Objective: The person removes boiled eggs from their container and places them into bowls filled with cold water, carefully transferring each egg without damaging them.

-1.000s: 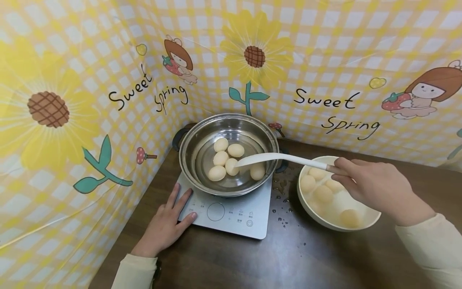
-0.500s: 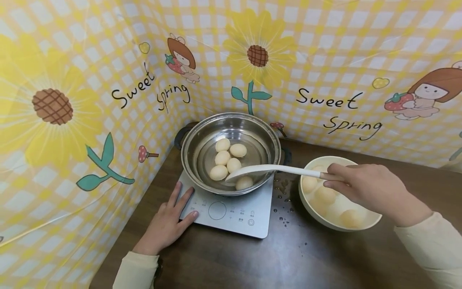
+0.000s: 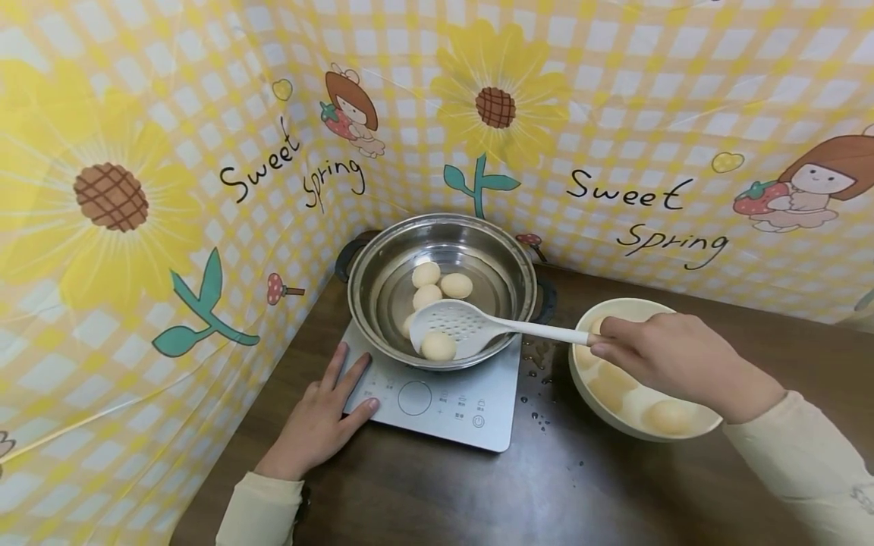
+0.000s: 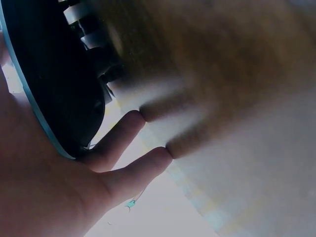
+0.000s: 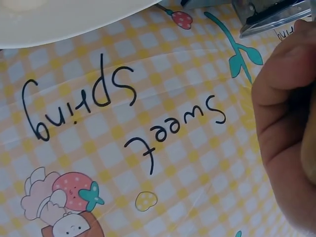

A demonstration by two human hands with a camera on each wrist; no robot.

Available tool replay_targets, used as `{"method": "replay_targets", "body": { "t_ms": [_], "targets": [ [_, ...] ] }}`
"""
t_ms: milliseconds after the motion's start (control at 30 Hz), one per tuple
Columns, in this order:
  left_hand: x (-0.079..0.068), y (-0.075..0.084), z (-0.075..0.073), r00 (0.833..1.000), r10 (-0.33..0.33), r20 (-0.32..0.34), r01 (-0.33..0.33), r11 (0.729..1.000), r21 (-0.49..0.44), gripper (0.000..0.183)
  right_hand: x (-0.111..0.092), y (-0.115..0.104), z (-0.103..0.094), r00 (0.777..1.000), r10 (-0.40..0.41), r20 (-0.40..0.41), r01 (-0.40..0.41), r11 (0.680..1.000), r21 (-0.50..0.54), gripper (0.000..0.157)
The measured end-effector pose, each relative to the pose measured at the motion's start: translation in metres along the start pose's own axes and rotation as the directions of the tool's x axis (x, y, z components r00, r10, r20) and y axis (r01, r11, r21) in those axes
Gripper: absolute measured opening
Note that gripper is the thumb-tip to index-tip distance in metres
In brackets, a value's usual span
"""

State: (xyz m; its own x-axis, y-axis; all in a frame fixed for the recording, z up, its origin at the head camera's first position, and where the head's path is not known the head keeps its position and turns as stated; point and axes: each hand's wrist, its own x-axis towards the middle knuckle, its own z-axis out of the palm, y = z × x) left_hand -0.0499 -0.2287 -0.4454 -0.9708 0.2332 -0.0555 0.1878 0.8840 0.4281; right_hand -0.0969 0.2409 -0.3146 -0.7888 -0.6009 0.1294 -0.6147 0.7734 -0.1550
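Note:
In the head view my right hand grips the handle of a white slotted spoon and reaches across a bowl. One egg lies on the spoon's perforated head, inside a steel pot. Several more pale eggs sit in the pot behind the spoon, one partly hidden by it. My left hand rests with spread fingers at the left edge of a silver induction cooker under the pot. In the left wrist view two fingertips of that hand touch the table beside the cooker's dark underside.
A cream bowl with several eggs stands right of the cooker, beneath my right forearm. Water drops dot the brown table between them. A yellow checked cloth covers the walls behind and at left.
The slotted spoon has swung left and lower in the pot, and its head has turned face up with an egg on it. My left hand stays at the cooker.

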Motion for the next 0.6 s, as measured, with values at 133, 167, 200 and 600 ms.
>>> {"method": "replay_targets", "body": {
  "t_ms": [133,167,200,600],
  "targets": [
    [0.001,0.0,0.0,1.0,0.003,-0.005,-0.003,1.0,0.005,0.072,0.004,-0.003,-0.002,0.998,0.02,0.053,-0.022,0.999,0.036,0.023],
    [0.001,0.0,0.001,1.0,0.003,-0.007,-0.003,1.0,0.006,0.072,0.005,-0.003,-0.002,0.998,0.021,0.067,-0.025,0.998,0.055,0.023],
    [0.001,-0.001,0.001,1.0,0.005,-0.009,-0.005,1.0,0.007,0.072,0.007,-0.004,-0.003,0.996,0.024,0.085,-0.031,0.996,0.078,0.023],
    [0.001,-0.001,0.002,1.0,0.007,-0.018,-0.006,1.0,0.009,0.072,0.026,-0.007,-0.013,0.97,0.05,0.239,-0.109,0.965,0.238,0.025]
  ]
}}
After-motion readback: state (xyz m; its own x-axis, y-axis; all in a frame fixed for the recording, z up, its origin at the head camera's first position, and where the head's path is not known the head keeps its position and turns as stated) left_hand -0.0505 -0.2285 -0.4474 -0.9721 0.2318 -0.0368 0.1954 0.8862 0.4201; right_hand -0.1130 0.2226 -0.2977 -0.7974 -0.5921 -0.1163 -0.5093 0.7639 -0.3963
